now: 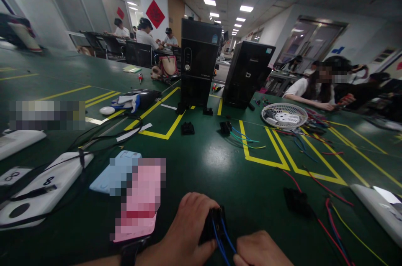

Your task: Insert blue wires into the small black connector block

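My left hand (190,230) is closed around a small black plastic connector block (222,218) just above the green table, near the bottom middle of the view. Blue wires (223,241) run from the block down toward the lower edge. To its right, my right hand (262,250) is closed, with thumb and fingertips pinching one of these blue wires. The lower part of that hand is cut off by the frame. A similar black block (225,128) with green and blue wires lies farther back, beside another black piece (187,128).
Two black computer towers (199,61) (248,73) stand at the back. Left are a pink case (143,190), a blue case (105,176) and a white power strip (59,178) with black cables. Right are a white basket (284,115), a black block (297,201) and loose wires. A person (317,86) sits at right.
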`<state>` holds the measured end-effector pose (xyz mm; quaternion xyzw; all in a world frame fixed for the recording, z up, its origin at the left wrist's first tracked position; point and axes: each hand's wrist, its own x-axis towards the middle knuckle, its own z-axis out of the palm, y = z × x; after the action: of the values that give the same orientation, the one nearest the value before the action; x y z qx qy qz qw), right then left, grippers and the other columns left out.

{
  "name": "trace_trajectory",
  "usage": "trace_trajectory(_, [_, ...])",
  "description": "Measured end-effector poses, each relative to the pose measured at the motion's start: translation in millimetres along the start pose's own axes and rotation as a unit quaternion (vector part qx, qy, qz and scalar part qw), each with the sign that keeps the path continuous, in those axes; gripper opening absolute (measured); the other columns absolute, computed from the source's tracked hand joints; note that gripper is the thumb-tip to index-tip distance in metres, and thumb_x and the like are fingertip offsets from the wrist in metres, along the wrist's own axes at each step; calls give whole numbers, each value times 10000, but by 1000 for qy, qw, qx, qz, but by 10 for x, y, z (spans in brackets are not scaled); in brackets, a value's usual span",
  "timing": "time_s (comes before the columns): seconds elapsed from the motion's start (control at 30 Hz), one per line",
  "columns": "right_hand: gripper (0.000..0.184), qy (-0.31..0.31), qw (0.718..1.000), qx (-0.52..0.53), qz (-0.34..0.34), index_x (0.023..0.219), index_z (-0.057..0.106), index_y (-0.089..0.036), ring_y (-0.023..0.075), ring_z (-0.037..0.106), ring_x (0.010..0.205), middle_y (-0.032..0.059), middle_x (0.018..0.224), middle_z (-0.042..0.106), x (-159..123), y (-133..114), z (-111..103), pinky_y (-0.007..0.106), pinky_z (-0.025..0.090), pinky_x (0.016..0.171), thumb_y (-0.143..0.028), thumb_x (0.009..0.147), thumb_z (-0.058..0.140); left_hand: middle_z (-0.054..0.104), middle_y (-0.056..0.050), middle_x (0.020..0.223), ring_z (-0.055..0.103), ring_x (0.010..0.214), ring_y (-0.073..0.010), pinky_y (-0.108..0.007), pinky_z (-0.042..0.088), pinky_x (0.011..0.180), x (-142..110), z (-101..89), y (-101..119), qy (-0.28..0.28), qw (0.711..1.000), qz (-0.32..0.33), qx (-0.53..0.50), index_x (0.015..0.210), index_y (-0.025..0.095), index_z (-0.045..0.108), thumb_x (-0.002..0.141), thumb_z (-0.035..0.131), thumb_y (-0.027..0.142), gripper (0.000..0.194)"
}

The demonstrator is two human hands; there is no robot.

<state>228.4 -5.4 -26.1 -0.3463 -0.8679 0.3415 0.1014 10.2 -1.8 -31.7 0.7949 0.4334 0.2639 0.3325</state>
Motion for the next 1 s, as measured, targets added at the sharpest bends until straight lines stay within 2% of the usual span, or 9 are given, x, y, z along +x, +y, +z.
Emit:
trace_trajectory(0.1, [330, -64, 997, -29, 17, 591, 242, -211, 83, 259, 460, -58, 537, 278, 16, 142, 84, 253, 184, 454, -292, 878, 383, 551, -58, 1107, 495, 1050, -252, -425, 377, 954, -1, 16, -20, 10, 1000, 0, -3, 1122, 193, 485, 662, 657, 85, 503])
trace_trajectory(0.23, [326, -94, 995, -30, 36, 582, 286, -202, 77, 269, 458, -60, 535, 301, -36, 144, 55, 241, 191, 449, -276, 877, 405, 524, -61, 1169, 487, 1084, -254, -433, 368, 968, -24, 63, -70, 30, 999, 11, -13, 1184, 214, 421, 690, 675, 105, 566])
trace_trajectory(0.43, [449, 54, 998, -11, 12, 556, 399, -206, 105, 366, 488, -28, 535, 390, -69, 20, -19, 237, 287, 477, -378, 963, 320, 512, -37, 1195, 486, 1090, -253, -437, 360, 966, -37, 120, -153, 31, 999, 28, -7, 1244, 269, 337, 694, 686, 109, 671])
trace_trajectory(0.47, [454, 55, 998, -16, 1, 541, 399, -207, 105, 352, 477, -30, 521, 379, -58, 29, -7, 241, 276, 462, -376, 956, 331, 512, -35, 1202, 485, 1094, -254, -440, 358, 968, -33, 123, -160, 30, 999, 29, -6, 1248, 275, 331, 699, 687, 114, 674])
trace_trajectory(0.63, [320, -61, 997, -35, 12, 547, 300, -196, 77, 264, 446, -63, 518, 301, -13, 84, 41, 249, 198, 443, -212, 833, 444, 526, -36, 1209, 495, 1102, -264, -462, 339, 985, -23, 122, -165, 24, 999, 29, 1, 1280, 283, 308, 692, 675, 108, 715])
trace_trajectory(0.73, [316, -77, 996, -2, 41, 569, 277, -202, 72, 287, 448, -63, 530, 301, -22, 36, 15, 231, 219, 456, -215, 839, 441, 513, -22, 1224, 487, 1118, -254, -452, 332, 996, -29, 115, -166, 27, 999, 31, 0, 1301, 309, 278, 690, 666, 87, 758])
trace_trajectory(0.8, [324, -51, 998, 25, 27, 581, 274, -212, 79, 300, 454, -61, 536, 300, -35, -6, -2, 227, 236, 465, -256, 873, 407, 506, -20, 1229, 481, 1125, -254, -454, 327, 1003, -34, 110, -169, 26, 999, 36, 0, 1316, 321, 257, 709, 664, 92, 765])
trace_trajectory(0.93, [305, 69, 998, 6, -6, 608, 257, -224, 98, 320, 489, -53, 549, 298, -36, -3, 35, 249, 247, 501, -281, 894, 344, 495, -25, 1240, 473, 1142, -257, -459, 328, 1007, -40, 103, -171, 25, 999, 44, 0, 1333, 336, 222, 758, 645, 109, 749])
trace_trajectory(1.0, [295, 51, 999, -9, -16, 609, 242, -222, 93, 287, 477, -56, 545, 280, -21, 45, 84, 256, 215, 486, -273, 874, 359, 484, -26, 1255, 463, 1158, -257, -461, 326, 1014, -43, 104, -170, 23, 999, 46, -1, 1338, 343, 213, 764, 635, 100, 753])
